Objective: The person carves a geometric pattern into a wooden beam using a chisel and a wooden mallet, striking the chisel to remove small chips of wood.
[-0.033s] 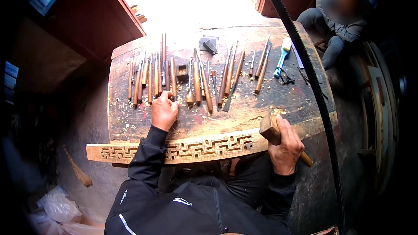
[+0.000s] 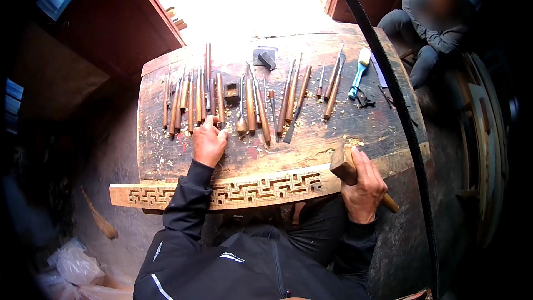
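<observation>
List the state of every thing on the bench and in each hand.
Left hand: on the near ends of the chisels, none lifted.
Right hand: shut on the mallet.
Mallet: held above the bench edge.
Carved strip: flat along the near edge, fretwork cut.
Chisels: laid side by side.
Brush: lying flat.
Bench: scattered with chips.

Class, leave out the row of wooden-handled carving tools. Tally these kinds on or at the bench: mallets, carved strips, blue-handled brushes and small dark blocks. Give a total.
Wooden mallet, gripped in the right hand: 1
Carved wooden strip: 1
Blue-handled brush: 1
Small dark blocks: 2
Total: 5
</observation>
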The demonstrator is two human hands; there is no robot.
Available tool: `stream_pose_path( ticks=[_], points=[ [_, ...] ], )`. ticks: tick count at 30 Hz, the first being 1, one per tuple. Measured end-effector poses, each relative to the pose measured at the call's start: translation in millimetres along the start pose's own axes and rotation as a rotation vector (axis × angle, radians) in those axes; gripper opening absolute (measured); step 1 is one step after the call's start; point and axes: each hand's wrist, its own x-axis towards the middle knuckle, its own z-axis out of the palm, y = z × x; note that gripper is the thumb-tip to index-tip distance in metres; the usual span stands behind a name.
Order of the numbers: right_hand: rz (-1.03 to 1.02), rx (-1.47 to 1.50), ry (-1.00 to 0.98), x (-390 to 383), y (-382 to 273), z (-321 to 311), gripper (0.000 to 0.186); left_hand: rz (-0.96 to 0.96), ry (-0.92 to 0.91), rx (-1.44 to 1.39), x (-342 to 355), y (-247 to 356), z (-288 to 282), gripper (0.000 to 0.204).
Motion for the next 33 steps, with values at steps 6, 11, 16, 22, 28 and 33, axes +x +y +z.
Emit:
stream_pose_path(
  ticks=[6,11,16,22,28,33],
  points=[
    [-0.011,0.029,0.010,-0.2,0.5,-1.1,0.065,0.164,0.093,0.441,0.2,21.2,-2.0,0.039],
    [-0.043,-0.018,0.034,-2.1,2.9,4.5,0.060,0.343,0.183,0.356,3.1,53.3,2.2,0.026],
    [-0.016,-0.048,-0.043,-4.0,1.0,1.2,0.060,0.665,0.177,0.124,10.4,90.0,40.7,0.018],
    [0.000,-0.012,-0.043,-1.8,-0.5,-1.2,0.062,0.674,-0.070,0.186,-1.7,142.6,78.4,0.022],
    [0.012,-0.044,-0.058,-3.0,-1.2,-1.9,0.060,0.636,-0.161,0.339,-6.0,144.1,83.1,0.032],
    [-0.045,-0.012,0.003,-1.9,0.4,2.1,0.059,0.599,-0.169,0.248,-9.2,144.4,90.9,0.035]
  ],
)
